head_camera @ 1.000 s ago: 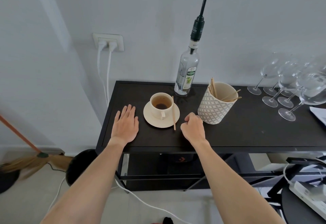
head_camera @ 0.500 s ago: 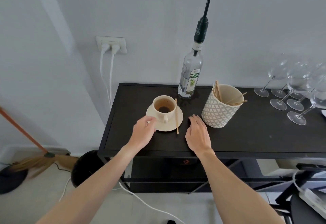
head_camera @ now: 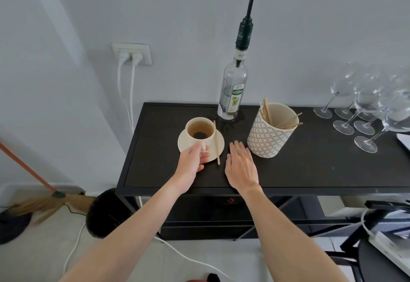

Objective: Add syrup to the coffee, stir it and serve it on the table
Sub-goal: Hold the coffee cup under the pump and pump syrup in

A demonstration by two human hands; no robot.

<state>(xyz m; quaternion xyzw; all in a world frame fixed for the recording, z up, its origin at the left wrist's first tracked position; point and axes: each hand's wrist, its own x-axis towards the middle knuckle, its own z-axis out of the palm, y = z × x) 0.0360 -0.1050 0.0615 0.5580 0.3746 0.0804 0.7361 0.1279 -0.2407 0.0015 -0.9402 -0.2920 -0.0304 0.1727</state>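
Observation:
A cream coffee cup with dark coffee in it stands on a cream saucer on the black console table. A wooden stir stick lies across the saucer's right side. My left hand grips the saucer's near edge, thumb by the cup handle. My right hand lies flat and open on the table, just right of the saucer. The clear syrup bottle with a tall black pump stands behind the cup.
A patterned holder with several wooden sticks stands right of my right hand. Several wine glasses crowd the table's right end. A wall socket with white cables, a broom and a dark stool are at the left.
My left hand moved right from flat on the table and took hold of the saucer. My right hand opened from a loose fist and flattened beside the saucer.

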